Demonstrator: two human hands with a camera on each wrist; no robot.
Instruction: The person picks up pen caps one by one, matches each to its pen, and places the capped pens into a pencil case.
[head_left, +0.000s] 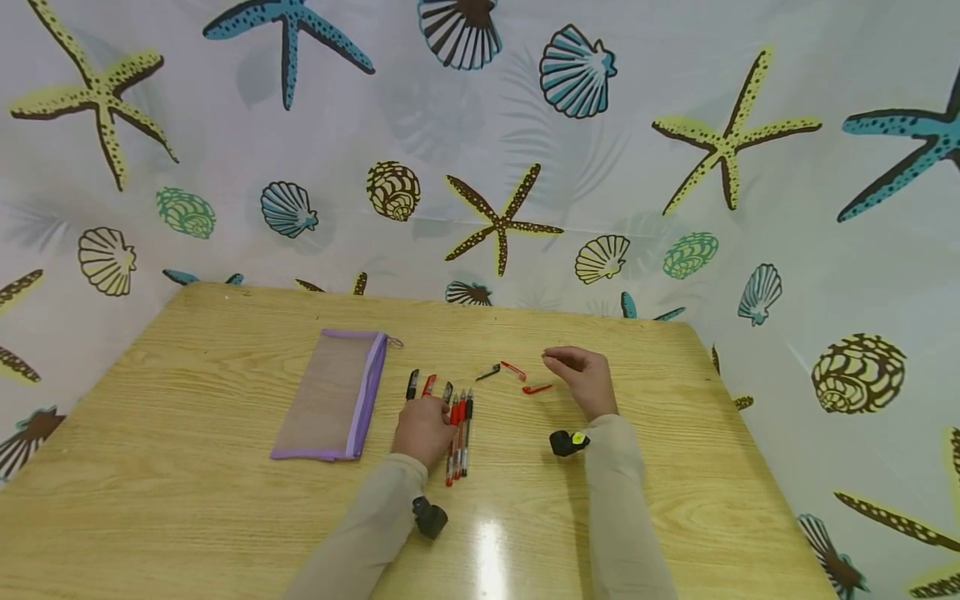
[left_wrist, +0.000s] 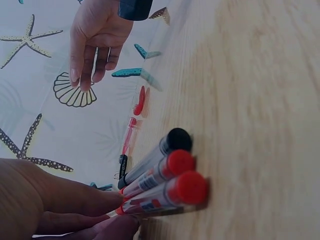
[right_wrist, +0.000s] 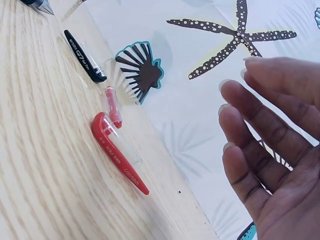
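My left hand (head_left: 424,429) is low over the table among gel pens. In the left wrist view, its fingertips pinch the nearest red pen (left_wrist: 172,194). Beside that lie another red pen (left_wrist: 162,172) and a black pen (left_wrist: 167,147), all three uncapped with tips pointing away. More pens, a black one (head_left: 412,384) and a red one (head_left: 429,384) among them, are partly hidden by this hand. My right hand (head_left: 587,381) hovers empty, fingers relaxed, right of three loose caps: a black cap (right_wrist: 85,56), a small red cap (right_wrist: 113,107) and a larger red cap (right_wrist: 119,152).
A mesh zip pouch (head_left: 322,396) with purple edging lies flat left of the pens. The wooden table (head_left: 187,500) ends at a white cloth (head_left: 337,142) printed with shells and starfish, which hangs behind and at the sides.
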